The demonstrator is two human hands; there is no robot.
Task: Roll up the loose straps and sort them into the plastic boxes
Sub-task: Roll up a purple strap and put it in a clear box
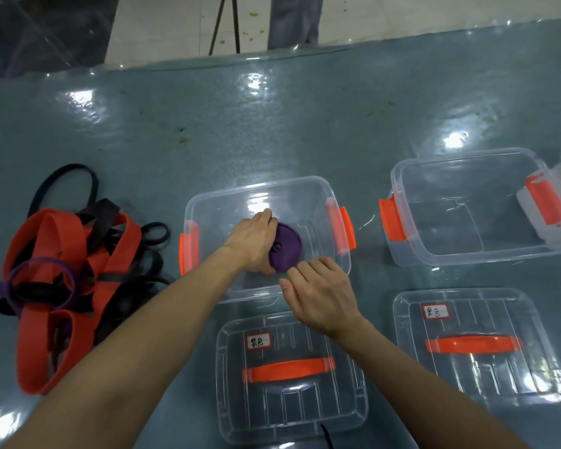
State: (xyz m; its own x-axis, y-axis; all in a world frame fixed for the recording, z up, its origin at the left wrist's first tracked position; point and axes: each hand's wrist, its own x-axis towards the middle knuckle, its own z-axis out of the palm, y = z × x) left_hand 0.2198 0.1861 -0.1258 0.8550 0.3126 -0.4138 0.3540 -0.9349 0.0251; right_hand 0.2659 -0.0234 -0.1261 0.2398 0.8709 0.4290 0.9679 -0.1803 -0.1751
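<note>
Left hand grips a rolled purple strap inside a clear box, right hand beside.

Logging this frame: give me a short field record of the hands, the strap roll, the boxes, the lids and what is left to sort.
left hand: grips the rolled purple strap, inside the left box
right hand: fingers curled at the roll's near edge; grip unclear
right box: open, no strap seen inside
left lid: lies in front of the left box, handwritten label
right lid: lies in front of the right box, handwritten label
loose straps: tangled pile of red, black and purple, left of the boxes
</note>
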